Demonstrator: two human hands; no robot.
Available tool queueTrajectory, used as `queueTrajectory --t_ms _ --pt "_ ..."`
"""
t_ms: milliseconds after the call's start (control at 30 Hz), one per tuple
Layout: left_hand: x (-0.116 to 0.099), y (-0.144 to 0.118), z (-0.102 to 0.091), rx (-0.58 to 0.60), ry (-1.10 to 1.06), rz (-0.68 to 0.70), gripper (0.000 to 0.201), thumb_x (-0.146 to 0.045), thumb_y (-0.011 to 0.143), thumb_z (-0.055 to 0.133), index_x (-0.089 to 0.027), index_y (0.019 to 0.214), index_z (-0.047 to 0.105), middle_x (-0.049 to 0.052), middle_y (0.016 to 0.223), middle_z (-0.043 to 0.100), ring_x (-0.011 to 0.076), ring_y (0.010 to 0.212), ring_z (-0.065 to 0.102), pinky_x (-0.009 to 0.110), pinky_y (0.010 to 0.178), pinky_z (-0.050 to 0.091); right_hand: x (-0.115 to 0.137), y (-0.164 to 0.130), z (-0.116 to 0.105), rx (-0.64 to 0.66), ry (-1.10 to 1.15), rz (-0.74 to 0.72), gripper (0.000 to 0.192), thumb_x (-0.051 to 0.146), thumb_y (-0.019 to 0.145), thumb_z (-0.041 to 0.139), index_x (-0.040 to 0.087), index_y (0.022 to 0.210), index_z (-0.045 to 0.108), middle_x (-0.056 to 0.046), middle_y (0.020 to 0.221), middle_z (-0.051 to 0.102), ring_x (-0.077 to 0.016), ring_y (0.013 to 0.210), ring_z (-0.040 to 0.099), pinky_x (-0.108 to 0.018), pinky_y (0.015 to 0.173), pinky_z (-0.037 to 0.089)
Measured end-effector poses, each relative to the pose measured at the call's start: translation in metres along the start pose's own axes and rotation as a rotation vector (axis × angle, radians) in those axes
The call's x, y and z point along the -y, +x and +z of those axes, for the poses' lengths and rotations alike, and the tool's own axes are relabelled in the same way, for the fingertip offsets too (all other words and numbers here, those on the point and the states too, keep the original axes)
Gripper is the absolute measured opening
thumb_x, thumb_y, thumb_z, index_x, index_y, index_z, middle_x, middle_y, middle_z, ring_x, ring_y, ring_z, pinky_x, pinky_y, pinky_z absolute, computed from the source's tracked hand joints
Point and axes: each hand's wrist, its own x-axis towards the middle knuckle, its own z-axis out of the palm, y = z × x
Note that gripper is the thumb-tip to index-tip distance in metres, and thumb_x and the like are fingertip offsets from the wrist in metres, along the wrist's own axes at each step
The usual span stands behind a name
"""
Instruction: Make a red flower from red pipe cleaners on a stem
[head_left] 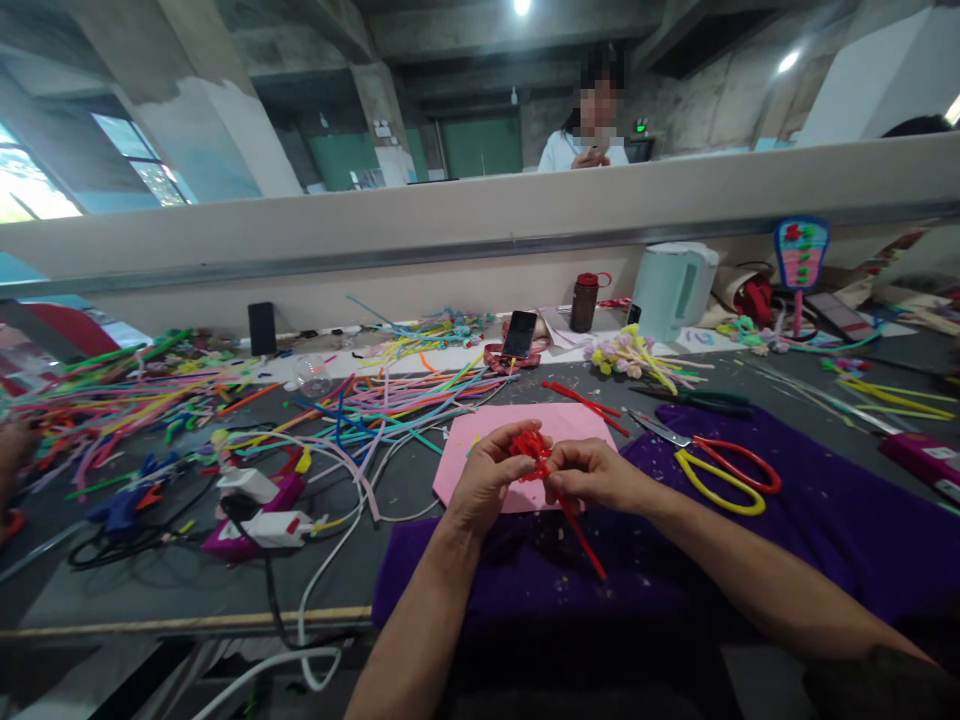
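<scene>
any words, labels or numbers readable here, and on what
None can be read.
White label on the pink box: print too small and blurred.
Green lit sign on the far wall: blurred.
Papers on the far pillar: too small.
Brown bottle and white kettle: no text visible.

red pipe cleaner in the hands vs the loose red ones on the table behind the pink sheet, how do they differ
The red pipe cleaner is curled into a tight knot with one straight tail, gripped by the left hand and right hand. The loose red pipe cleaners lie straight and untouched on the table. Both are red and fuzzy.
</scene>
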Motion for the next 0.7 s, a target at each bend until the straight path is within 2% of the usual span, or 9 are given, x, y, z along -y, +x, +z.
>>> queueTrajectory --t_ms 333,533,600,700 --pt "0.0013 -0.0007 -0.0001 -0.032 0.031 0.013 0.041 -0.013 0.058 0.070 -0.016 0.099 0.064 0.007 0.083 0.067 0.0164 0.075 0.059 0.028 0.072 0.044 -0.0047 0.0011 -0.0009 -0.007 0.006 -0.003 0.016 0.028 0.073 0.060 0.013 0.071 0.056 0.001 0.060 0.060 -0.0059 0.044 0.051 -0.016 0.040 0.034" --pt "0.0029 -0.0004 0.0005 0.025 0.017 -0.007 0.058 -0.017 0.057 0.072 -0.019 0.113 0.057 0.011 0.106 0.062 0.0246 0.101 0.054 0.031 0.080 0.043 -0.0055 0.0003 -0.0030 0.000 0.027 0.033 0.019 0.031 0.075 0.060 0.013 0.073 0.055 -0.001 0.062 0.063 -0.0056 0.042 0.050 -0.015 0.037 0.031" --pt "0.0041 0.0004 0.0007 0.031 0.038 -0.019 0.053 -0.020 0.060 0.070 -0.017 0.111 0.058 0.011 0.107 0.062 0.0245 0.100 0.055 0.032 0.080 0.043 -0.0069 0.0010 -0.0044 -0.003 0.051 0.037 0.019 0.031 0.075 0.060 0.014 0.073 0.053 -0.002 0.066 0.065 -0.0063 0.042 0.052 -0.015 0.036 0.031" --pt "0.0055 0.0011 0.0021 -0.021 0.110 0.000 0.042 -0.023 0.064 0.068 -0.015 0.104 0.062 0.010 0.102 0.064 0.0233 0.094 0.057 0.031 0.077 0.045 -0.0095 0.0027 -0.0060 -0.024 0.046 0.028 0.019 0.031 0.075 0.059 0.014 0.072 0.052 -0.002 0.067 0.065 -0.0067 0.041 0.053 -0.015 0.035 0.032"
